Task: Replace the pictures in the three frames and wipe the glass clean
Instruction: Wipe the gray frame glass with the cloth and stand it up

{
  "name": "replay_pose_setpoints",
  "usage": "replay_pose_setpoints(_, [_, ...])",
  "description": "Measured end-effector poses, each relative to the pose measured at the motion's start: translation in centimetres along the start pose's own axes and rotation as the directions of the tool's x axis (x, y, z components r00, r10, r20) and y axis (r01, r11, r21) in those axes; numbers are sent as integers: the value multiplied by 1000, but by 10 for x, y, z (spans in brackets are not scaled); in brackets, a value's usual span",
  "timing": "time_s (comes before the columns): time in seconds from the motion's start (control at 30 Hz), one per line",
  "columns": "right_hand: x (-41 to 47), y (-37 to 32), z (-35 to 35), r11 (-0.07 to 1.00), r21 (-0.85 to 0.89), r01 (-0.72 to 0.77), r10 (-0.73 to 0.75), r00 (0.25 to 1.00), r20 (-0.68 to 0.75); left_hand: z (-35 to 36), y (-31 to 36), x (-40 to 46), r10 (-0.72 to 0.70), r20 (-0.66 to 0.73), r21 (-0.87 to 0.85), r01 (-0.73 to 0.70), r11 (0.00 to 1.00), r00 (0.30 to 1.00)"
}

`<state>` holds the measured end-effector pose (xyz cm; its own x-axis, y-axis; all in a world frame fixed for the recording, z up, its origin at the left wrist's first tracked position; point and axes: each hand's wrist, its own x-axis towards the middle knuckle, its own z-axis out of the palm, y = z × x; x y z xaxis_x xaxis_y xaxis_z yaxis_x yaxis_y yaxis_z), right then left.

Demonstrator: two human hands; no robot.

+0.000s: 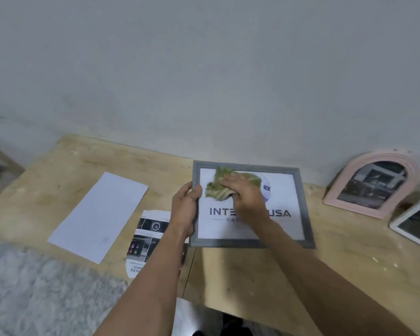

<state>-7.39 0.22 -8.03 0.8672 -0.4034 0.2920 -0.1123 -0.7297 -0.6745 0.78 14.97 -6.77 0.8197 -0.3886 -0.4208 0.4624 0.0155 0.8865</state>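
Observation:
A grey rectangular frame (pixel 303 204) lies flat on the wooden board, holding a white picture with dark lettering. My left hand (pixel 184 207) grips the frame's left edge. My right hand (pixel 245 192) presses a crumpled green cloth (pixel 218 187) onto the glass in the frame's upper left part, covering part of the lettering. A pink arched frame (pixel 371 185) with a dark photo leans on the wall at the right. A white frame (pixel 415 224) lies at the far right edge, partly cut off.
A blank white sheet (pixel 100 217) lies on the wooden board (pixel 252 275) to the left. A printed picture with an arched end (pixel 143 241) lies beside my left forearm. A grey fluffy rug (pixel 34 294) covers the lower left. The grey wall (pixel 204 69) stands right behind.

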Motion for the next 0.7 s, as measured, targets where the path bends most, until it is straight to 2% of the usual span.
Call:
replay_pose_setpoints(0.07, [-40, -9, 13, 997, 42, 61, -65, 993, 103, -7, 10, -3, 46, -62, -33, -48, 998, 997])
replay_pose_setpoints(0.1, [-60, -15, 14, 994, 105, 38, -58, 979, 197, -14, 16, -6, 68, -82, -35, -71, 997, 994])
replay_pose_setpoints(0.17, [-91, -24, 7, 978, 204, -46, -31, 934, 356, -27, 21, -14, 82, -96, -16, -84, 996, 992])
replay_pose_setpoints(0.23, [-92, -36, -13, 955, 239, -177, 61, 904, 424, -39, 25, -21, 82, -88, 24, -81, 996, 993])
replay_pose_setpoints(0.27, [-82, -45, -23, 939, 263, -222, 105, 913, 395, -41, 26, -25, 77, -79, 36, -74, 997, 994])
replay_pose_setpoints(0.3, [-66, -57, -34, 923, 300, -240, 145, 940, 308, -42, 27, -29, 64, -69, 36, -61, 997, 996])
replay_pose_setpoints(0.37, [-24, -84, -52, 923, 344, -175, 173, 984, 36, -39, 34, -38, 55, -23, 2, -55, 998, 998])
replay_pose_setpoints(0.43, [15, -104, -54, 977, 211, -40, 71, 988, -140, -29, 45, -46, 64, 48, -41, -62, 997, 997])
replay_pose_setpoints(0.47, [26, -111, -48, 993, 114, 30, -12, 988, -151, -24, 50, -49, 77, 85, -76, -71, 995, 993])
replay_pose_setpoints(0.53, [31, -121, -32, 992, -23, 122, -124, 988, -94, -20, 62, -50, 109, 113, -133, -94, 987, 988])
replay_pose_setpoints(0.6, [10, -130, -19, 984, -47, 171, -171, 985, 0, -29, 69, -47, 134, 81, -187, -117, 975, 988])
replay_pose_setpoints(0.7, [-43, -135, -8, 964, 12, 266, -256, 915, 310, -50, 75, -44, 137, -12, -196, -137, 971, 991])
